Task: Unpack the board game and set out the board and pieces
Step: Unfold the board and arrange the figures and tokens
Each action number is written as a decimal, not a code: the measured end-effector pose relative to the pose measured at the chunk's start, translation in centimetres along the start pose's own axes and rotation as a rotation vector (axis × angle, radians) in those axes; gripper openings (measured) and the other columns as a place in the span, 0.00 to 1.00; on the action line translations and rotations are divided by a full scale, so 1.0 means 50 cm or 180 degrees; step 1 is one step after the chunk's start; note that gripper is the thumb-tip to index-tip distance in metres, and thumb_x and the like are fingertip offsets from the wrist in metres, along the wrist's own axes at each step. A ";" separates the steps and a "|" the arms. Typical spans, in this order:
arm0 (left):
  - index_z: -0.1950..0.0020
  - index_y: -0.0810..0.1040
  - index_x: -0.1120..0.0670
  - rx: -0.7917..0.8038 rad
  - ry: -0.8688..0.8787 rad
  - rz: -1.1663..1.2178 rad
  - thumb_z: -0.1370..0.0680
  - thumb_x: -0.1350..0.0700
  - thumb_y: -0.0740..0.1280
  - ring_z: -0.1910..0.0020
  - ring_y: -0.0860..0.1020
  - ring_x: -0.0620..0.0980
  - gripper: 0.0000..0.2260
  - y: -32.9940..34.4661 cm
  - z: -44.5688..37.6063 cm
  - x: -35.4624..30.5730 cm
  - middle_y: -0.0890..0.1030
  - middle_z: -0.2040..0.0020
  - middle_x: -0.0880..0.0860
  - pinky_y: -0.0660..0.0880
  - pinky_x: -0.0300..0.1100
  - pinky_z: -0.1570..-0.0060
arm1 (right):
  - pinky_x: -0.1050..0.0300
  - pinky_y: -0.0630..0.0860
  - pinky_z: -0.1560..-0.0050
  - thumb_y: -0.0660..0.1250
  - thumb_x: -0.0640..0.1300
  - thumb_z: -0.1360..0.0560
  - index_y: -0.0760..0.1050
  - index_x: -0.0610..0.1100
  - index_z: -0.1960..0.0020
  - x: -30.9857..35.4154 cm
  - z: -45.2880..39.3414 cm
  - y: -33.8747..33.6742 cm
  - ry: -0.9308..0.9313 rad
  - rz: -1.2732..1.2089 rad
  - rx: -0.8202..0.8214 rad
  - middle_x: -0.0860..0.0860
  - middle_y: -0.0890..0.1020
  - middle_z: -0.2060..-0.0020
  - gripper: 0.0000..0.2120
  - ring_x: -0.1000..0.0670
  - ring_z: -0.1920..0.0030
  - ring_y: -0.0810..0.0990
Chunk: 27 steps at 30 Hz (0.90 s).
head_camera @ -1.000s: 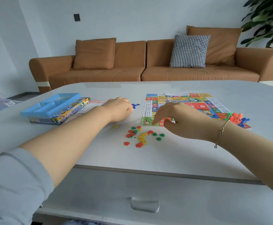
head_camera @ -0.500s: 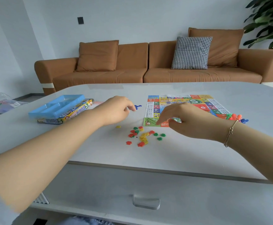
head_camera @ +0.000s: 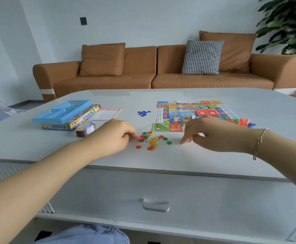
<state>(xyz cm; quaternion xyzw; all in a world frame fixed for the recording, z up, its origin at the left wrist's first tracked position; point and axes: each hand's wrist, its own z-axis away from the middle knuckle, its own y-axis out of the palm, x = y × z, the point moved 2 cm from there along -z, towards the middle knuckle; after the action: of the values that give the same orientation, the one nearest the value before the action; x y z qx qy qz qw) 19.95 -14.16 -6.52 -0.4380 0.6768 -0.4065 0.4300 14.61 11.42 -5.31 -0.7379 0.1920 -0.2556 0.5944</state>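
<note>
Red, green and yellow plastic tokens [head_camera: 151,140] lie scattered on the white table [head_camera: 161,161], and that loose heap sits right between the two hands. Left hand [head_camera: 114,136] is down at the heap's left edge, fingers curled, fingertips [head_camera: 134,136] meeting at a red token; it looks like a pinch, though the piece itself is too small to be sure it is gripped. Right hand [head_camera: 212,133] hovers to the right of the heap, fingers bent downward, index fingertip touching the bare table just beside the nearest green token, holding nothing that can be seen.

So the left is the nearer hand, already touching the scatter; the right has a short gap to close, moving leftward. The heap runs roughly from upper left to lower right, with one red piece stray at the near left.

Beyond the heap, the game board [head_camera: 187,114] lies flat and unfolded, a red card [head_camera: 207,113] on it and a clump of pawns [head_camera: 243,122] at its right edge. Blue tokens [head_camera: 143,113] are already gathered in a small group of their own, left of the board and well behind the left hand. Sorting by colour looks like the step in hand, and a pinched piece would travel away from the body. The box [head_camera: 69,120] with its blue tray [head_camera: 64,110] sits well off to the left, a stack of cards [head_camera: 85,130] beside it.
</note>
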 end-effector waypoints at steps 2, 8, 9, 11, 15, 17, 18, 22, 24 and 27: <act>0.47 0.82 0.55 -0.0108 -0.0002 0.0318 0.24 0.69 0.57 0.53 0.80 0.40 0.17 0.000 0.003 -0.003 0.83 0.51 0.49 0.73 0.30 0.49 | 0.63 0.71 0.49 0.57 0.34 0.25 0.81 0.52 0.48 -0.002 0.012 -0.005 0.0009 0.0063 0.0006 0.63 0.76 0.55 0.19 0.59 0.53 0.75; 0.50 0.84 0.54 -0.0403 0.0149 0.0537 0.25 0.70 0.60 0.58 0.78 0.33 0.16 -0.002 0.006 0.000 0.81 0.56 0.46 0.70 0.25 0.58 | 0.62 0.70 0.42 0.57 0.34 0.26 0.78 0.52 0.42 0.004 0.008 0.007 -0.0130 -0.0059 -0.0141 0.59 0.77 0.44 0.21 0.60 0.45 0.75; 0.50 0.84 0.55 -0.0395 0.0195 0.0488 0.25 0.71 0.60 0.58 0.77 0.33 0.16 0.000 0.006 0.000 0.81 0.55 0.46 0.68 0.23 0.58 | 0.61 0.70 0.40 0.56 0.33 0.26 0.78 0.52 0.41 0.007 0.004 0.011 -0.0162 -0.0116 -0.0134 0.58 0.77 0.43 0.22 0.59 0.44 0.74; 0.50 0.84 0.55 -0.0365 0.0288 0.0400 0.25 0.71 0.60 0.57 0.77 0.36 0.17 0.004 0.005 -0.001 0.81 0.53 0.48 0.66 0.21 0.58 | 0.60 0.70 0.38 0.56 0.32 0.26 0.77 0.52 0.39 0.016 -0.001 0.020 -0.0214 -0.0116 -0.0056 0.59 0.76 0.40 0.24 0.58 0.41 0.74; 0.47 0.83 0.54 -0.0273 0.0560 0.0224 0.25 0.69 0.59 0.52 0.76 0.42 0.17 0.018 -0.002 -0.014 0.80 0.48 0.47 0.65 0.24 0.53 | 0.62 0.67 0.35 0.55 0.31 0.27 0.77 0.51 0.38 0.020 0.004 0.027 -0.0201 -0.0087 0.0063 0.60 0.75 0.38 0.26 0.60 0.37 0.72; 0.47 0.83 0.55 -0.0242 0.0682 0.0078 0.25 0.69 0.59 0.49 0.76 0.44 0.17 0.026 -0.008 -0.019 0.81 0.47 0.48 0.67 0.29 0.49 | 0.65 0.67 0.36 0.57 0.33 0.26 0.78 0.52 0.39 0.010 0.018 0.016 -0.0073 -0.0028 0.0091 0.61 0.76 0.39 0.23 0.61 0.39 0.73; 0.47 0.83 0.55 -0.0222 0.0691 0.0047 0.25 0.70 0.59 0.48 0.77 0.44 0.17 0.028 -0.010 -0.021 0.81 0.46 0.48 0.67 0.30 0.48 | 0.66 0.67 0.38 0.58 0.34 0.25 0.78 0.52 0.39 0.005 0.027 0.010 -0.0025 0.0007 0.0114 0.61 0.77 0.40 0.22 0.61 0.40 0.73; 0.51 0.85 0.55 -0.0196 0.0588 0.0066 0.27 0.70 0.59 0.50 0.76 0.41 0.18 0.020 -0.004 -0.019 0.82 0.47 0.47 0.63 0.22 0.51 | 0.64 0.70 0.39 0.58 0.35 0.26 0.80 0.53 0.43 -0.004 0.038 -0.001 0.0152 0.0042 0.0059 0.62 0.78 0.43 0.19 0.60 0.42 0.75; 0.52 0.85 0.55 -0.0204 0.0577 0.0054 0.28 0.71 0.59 0.50 0.78 0.43 0.18 0.015 0.002 -0.016 0.82 0.48 0.47 0.62 0.20 0.52 | 0.60 0.68 0.35 0.58 0.36 0.25 0.78 0.52 0.41 0.006 0.023 0.001 0.0121 0.0082 -0.0029 0.61 0.77 0.40 0.20 0.59 0.39 0.74; 0.51 0.85 0.55 -0.0217 0.0550 -0.0021 0.28 0.71 0.59 0.49 0.79 0.45 0.19 0.009 0.009 -0.010 0.83 0.48 0.48 0.62 0.21 0.52 | 0.59 0.65 0.32 0.58 0.37 0.24 0.75 0.53 0.36 0.033 -0.012 0.009 0.0011 0.0114 -0.0046 0.59 0.74 0.36 0.21 0.57 0.35 0.70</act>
<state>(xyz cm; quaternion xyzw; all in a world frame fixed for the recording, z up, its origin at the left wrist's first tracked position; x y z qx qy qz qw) 20.41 -13.63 -6.96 -0.4179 0.7233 -0.4209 0.3536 15.59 9.88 -5.42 -0.7381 0.2080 -0.2449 0.5933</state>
